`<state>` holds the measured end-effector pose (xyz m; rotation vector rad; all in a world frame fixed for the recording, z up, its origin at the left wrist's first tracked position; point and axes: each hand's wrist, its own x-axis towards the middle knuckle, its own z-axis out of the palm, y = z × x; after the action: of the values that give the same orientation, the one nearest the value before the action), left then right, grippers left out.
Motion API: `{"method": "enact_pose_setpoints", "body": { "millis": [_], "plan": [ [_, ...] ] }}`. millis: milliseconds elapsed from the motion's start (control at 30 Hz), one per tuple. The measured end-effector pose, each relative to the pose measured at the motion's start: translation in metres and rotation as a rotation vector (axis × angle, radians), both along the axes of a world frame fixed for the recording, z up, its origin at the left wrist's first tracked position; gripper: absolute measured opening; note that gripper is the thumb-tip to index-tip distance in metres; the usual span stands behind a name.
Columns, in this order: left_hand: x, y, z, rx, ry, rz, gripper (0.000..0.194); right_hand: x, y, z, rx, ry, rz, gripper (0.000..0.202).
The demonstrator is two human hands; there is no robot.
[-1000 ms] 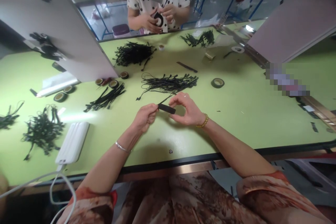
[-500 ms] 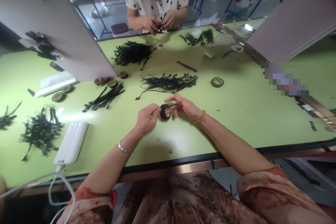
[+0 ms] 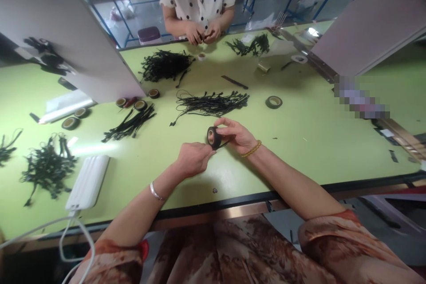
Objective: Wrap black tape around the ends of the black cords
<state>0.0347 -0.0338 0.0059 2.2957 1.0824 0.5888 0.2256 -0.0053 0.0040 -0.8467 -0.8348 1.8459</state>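
A roll of black tape (image 3: 218, 140) is held upright on edge above the bench, its hole facing left. My right hand (image 3: 240, 136) is closed on the roll, with thumb and fingers at its right side. Just below the roll, my left hand (image 3: 195, 159) pinches the end of a thin black cable (image 3: 223, 145), which runs right beneath the tape towards my right palm. The left fingertips partly hide that end. Beyond my hands lies a bundle of thin black cables (image 3: 213, 104) with small connectors.
Another tape roll (image 3: 274, 102) lies at right, and a dark flat strip (image 3: 234, 82) behind the bundle. To the left are short black cables (image 3: 129, 124), a white power bank (image 3: 88, 182) with a cord, and a cable heap (image 3: 49, 166). Across the bench, a co-worker's hands (image 3: 203, 33) work near more cables.
The tape roll has moved slightly right and up and turned its hole leftward. My left hand has shifted lower, under the roll. My right fingers have closed around the roll.
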Motion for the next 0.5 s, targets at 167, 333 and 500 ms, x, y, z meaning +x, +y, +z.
{"method": "enact_pose_setpoints", "body": {
  "millis": [167, 333, 500],
  "plan": [
    [0.004, -0.001, 0.000, 0.002, 0.125, 0.129, 0.022, 0.001, -0.007, 0.012, 0.182, -0.056, -0.016, 0.035],
    [0.002, 0.005, 0.006, -0.165, 0.244, 0.218, 0.029, 0.002, -0.011, 0.015, 0.418, -0.194, -0.059, 0.037],
    [-0.006, 0.014, 0.000, -0.568, -0.301, 0.164, 0.045, 0.011, -0.006, 0.013, 0.809, -0.484, -0.125, 0.033]
  ]
}}
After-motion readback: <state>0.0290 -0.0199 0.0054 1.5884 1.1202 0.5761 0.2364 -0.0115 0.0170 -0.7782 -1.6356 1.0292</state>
